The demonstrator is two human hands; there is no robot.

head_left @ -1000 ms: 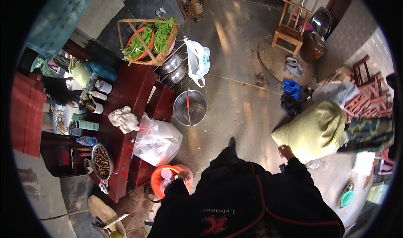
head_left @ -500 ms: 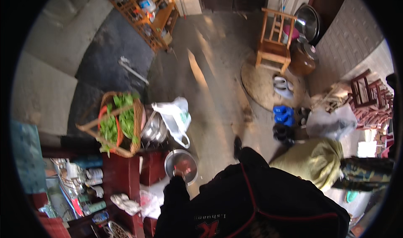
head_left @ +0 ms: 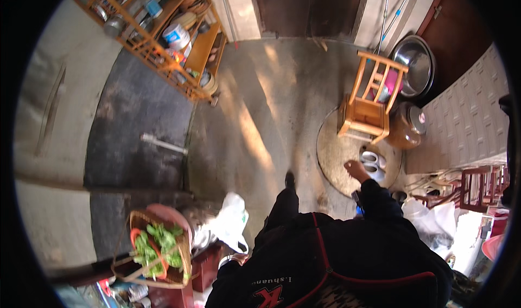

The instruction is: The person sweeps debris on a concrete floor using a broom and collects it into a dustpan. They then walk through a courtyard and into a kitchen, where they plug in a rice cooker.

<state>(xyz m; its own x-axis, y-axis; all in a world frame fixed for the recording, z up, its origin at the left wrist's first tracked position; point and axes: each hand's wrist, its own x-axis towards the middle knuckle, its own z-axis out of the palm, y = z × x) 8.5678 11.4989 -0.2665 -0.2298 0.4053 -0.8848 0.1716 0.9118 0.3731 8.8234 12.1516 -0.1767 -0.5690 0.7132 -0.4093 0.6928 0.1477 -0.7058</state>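
Low in the view, my left hand (head_left: 240, 258) shows just past its dark sleeve, closed at the pale rim of a metal basin (head_left: 224, 261). Most of that basin is hidden under my sleeve, and the fingers show only in part. My right hand (head_left: 356, 170) is stretched forward with the fingers curled in, and I see nothing in it. Beneath it are pale slippers (head_left: 372, 164) on a round mat (head_left: 339, 175). Ahead of my left hand hangs a white plastic bag (head_left: 230, 221), beside a wicker basket (head_left: 185, 253) of leafy greens (head_left: 165, 237).
A wooden chair (head_left: 369, 115) stands on the mat, next to a brown lidded jar (head_left: 407, 126) and large metal basins (head_left: 415, 66). A wooden shelf (head_left: 206, 42) of kitchenware is at the far left. Red-brown furniture (head_left: 209, 264) is close on my left.
The bag, basket and chair now sit lower in the view. My right hand has come into sight over the mat. The metal basin, plainly visible before, is now mostly covered by my sleeve.
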